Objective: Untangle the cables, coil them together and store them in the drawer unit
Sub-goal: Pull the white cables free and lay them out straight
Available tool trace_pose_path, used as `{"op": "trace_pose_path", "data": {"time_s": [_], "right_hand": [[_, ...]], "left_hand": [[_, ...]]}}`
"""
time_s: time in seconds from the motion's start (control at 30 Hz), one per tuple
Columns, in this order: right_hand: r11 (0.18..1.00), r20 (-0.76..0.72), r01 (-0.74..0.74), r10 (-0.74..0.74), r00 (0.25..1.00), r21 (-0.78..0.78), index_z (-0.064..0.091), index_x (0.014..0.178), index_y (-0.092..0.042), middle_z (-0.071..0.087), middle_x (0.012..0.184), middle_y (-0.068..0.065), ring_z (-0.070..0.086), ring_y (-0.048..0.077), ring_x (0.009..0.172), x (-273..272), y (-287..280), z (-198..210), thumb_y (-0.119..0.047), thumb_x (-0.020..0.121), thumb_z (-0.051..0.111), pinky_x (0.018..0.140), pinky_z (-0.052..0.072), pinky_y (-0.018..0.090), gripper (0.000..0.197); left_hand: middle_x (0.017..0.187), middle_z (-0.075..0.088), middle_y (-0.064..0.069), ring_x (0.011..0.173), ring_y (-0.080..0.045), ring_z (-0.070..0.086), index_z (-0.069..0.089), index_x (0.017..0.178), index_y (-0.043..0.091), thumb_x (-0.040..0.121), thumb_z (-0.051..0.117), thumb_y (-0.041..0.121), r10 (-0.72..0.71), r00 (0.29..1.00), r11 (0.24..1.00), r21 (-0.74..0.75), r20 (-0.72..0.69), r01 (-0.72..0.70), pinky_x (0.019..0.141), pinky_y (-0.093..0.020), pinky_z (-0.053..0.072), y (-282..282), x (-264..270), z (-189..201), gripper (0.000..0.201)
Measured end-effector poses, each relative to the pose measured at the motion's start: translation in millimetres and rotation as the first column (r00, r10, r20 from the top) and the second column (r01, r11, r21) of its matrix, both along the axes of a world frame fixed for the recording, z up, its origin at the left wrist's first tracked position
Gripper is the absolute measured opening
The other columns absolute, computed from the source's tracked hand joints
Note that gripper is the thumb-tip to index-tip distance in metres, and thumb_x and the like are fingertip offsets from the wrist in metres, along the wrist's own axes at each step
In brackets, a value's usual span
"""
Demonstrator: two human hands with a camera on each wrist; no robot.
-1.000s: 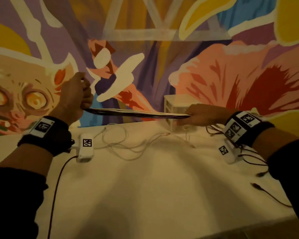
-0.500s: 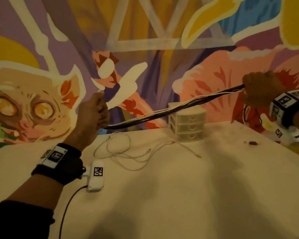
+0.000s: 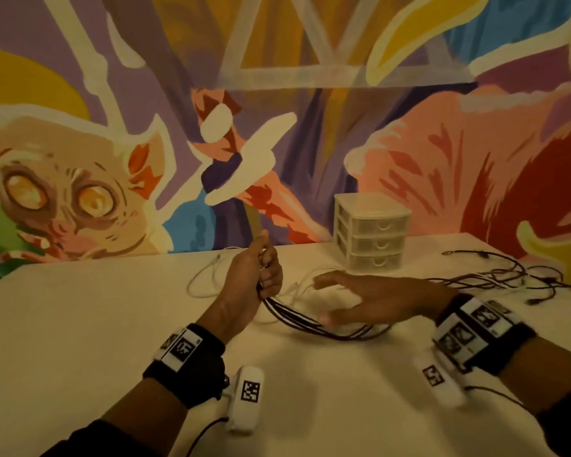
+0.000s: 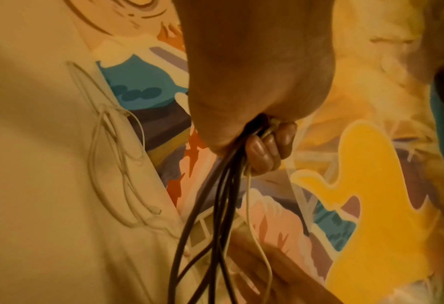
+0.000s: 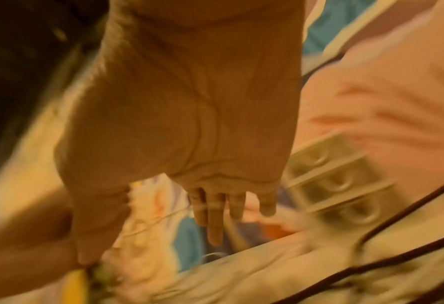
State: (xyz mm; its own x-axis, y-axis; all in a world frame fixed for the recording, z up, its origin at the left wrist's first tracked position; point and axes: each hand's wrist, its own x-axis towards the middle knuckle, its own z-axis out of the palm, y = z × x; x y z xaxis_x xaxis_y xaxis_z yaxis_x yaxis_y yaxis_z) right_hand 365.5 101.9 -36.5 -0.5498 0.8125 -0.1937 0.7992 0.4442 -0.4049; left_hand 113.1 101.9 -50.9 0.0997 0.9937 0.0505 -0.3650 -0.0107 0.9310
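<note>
Cables (image 3: 314,319), a bundle of dark and pale strands, hang from the left hand (image 3: 261,278) and sag in a shallow arc onto the worktop (image 3: 80,324), running toward 3 o'clock under the right hand (image 3: 376,301). Left fingers (image 4: 262,152) are curled tight round the bundle's upper end; fist held upright above the worktop. Right hand lies flat and low, palm down, fingers (image 5: 215,214) straight and slightly spread, holding nothing; whether it touches the strands below it cannot be told.

Bundle's long axis: roughly 9 to 3 o'clock across the middle of the worktop, its free length trailing to a loose tangle of dark cables (image 3: 508,278) at the right edge. A separate loop of white cable (image 3: 208,282) lies at 11 o'clock from the left hand.

Judgement: the right hand is the nearer to the slack run, which lies just below its palm. Next loop likely needs that hand to close on it.

Drawer unit (image 3: 371,235) stands at 12 o'clock behind the right hand, all three drawers shut.
</note>
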Motion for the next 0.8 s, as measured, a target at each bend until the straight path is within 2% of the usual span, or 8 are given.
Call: {"op": "trace_pose_path", "data": {"time_s": [0.07,0.17,0.23,0.3,0.43,0.53,0.67,0.8], "right_hand": [[0.997,-0.03,-0.07,0.07,0.997,-0.008,0.037,0.156,-0.04,0.044,0.158,-0.022,0.043,0.004,0.143,-49,-17,0,-0.086,0.086,0.055,0.12,0.033,0.03,0.086],[0.992,-0.151,-0.126,0.121,0.981,-0.025,0.071,0.115,-0.03,0.075,0.114,-0.016,0.067,0.003,0.105,-88,-20,-9,-0.081,0.094,0.049,0.103,0.048,0.031,0.059],[0.987,-0.236,-0.139,0.119,0.964,-0.074,0.075,0.106,-0.024,0.077,0.088,-0.013,0.068,0.0,0.082,-101,-14,-18,-0.071,0.101,0.048,0.09,0.051,0.025,0.054],[0.984,-0.338,-0.125,0.076,0.938,-0.124,0.074,0.109,-0.023,0.067,0.072,-0.015,0.059,-0.001,0.063,-107,-10,-26,-0.062,0.106,0.048,0.073,0.051,0.021,0.047],[0.992,-0.426,-0.078,0.026,0.904,-0.104,0.072,0.116,-0.029,0.059,0.06,-0.026,0.052,-0.007,0.053,-104,2,-33,-0.056,0.108,0.047,0.056,0.039,0.008,0.037],[0.99,-0.437,-0.073,0.015,0.899,-0.117,0.074,0.109,-0.03,0.059,0.065,-0.018,0.049,-0.003,0.056,-99,12,-39,-0.052,0.109,0.049,0.06,0.042,0.017,0.033],[0.976,-0.496,-0.028,-0.086,0.864,-0.218,0.071,0.094,-0.039,0.057,0.074,-0.014,0.052,0.005,0.062,-96,19,-55,-0.046,0.109,0.05,0.059,0.047,0.03,0.027],[0.958,-0.545,0.021,-0.18,0.819,-0.285,0.073,0.093,-0.036,0.06,0.07,-0.019,0.046,-0.003,0.053,-100,20,-64,-0.043,0.11,0.049,0.052,0.038,0.018,0.03]], "left_hand": [[0.053,0.028,0.002,0.045,-0.011,0.026,0.042,0.065,0.02,0.11,0.047,0.044,-0.014,0.992,1.0,-0.022,0.127,0.017,0.039,-0.023,0.024,-1,-3,2,0.051],[0.057,0.028,0.002,0.048,-0.011,0.026,0.043,0.067,0.019,0.109,0.05,0.044,-0.021,0.97,0.996,-0.075,0.243,0.041,0.043,-0.024,0.027,-2,-14,-2,0.05],[0.058,0.027,0.002,0.049,-0.012,0.026,0.043,0.066,0.019,0.11,0.05,0.044,-0.007,0.962,0.993,-0.109,0.274,0.038,0.045,-0.024,0.027,-1,-22,-6,0.051],[0.059,0.028,0.001,0.051,-0.012,0.027,0.042,0.067,0.018,0.11,0.049,0.043,0.018,0.963,0.991,-0.132,0.269,0.019,0.048,-0.025,0.028,3,-29,-10,0.05],[0.066,0.041,-0.001,0.058,-0.015,0.042,0.045,0.072,0.017,0.111,0.048,0.04,0.035,0.964,0.987,-0.158,0.262,0.008,0.061,-0.028,0.045,17,-40,-22,0.045],[0.077,0.06,-0.007,0.069,-0.021,0.061,0.056,0.077,0.012,0.111,0.047,0.04,0.0,0.983,0.984,-0.173,0.181,0.032,0.075,-0.035,0.06,26,-45,-32,0.045],[0.098,0.074,-0.016,0.083,-0.027,0.073,0.065,0.089,0.005,0.112,0.046,0.039,-0.045,0.996,0.992,-0.112,0.071,0.053,0.098,-0.046,0.059,31,-46,-37,0.045],[0.112,0.075,-0.02,0.099,-0.03,0.075,0.071,0.105,0.002,0.111,0.046,0.037,-0.029,0.995,0.996,-0.081,0.098,0.037,0.09,-0.041,0.062,33,-46,-48,0.043]]}}
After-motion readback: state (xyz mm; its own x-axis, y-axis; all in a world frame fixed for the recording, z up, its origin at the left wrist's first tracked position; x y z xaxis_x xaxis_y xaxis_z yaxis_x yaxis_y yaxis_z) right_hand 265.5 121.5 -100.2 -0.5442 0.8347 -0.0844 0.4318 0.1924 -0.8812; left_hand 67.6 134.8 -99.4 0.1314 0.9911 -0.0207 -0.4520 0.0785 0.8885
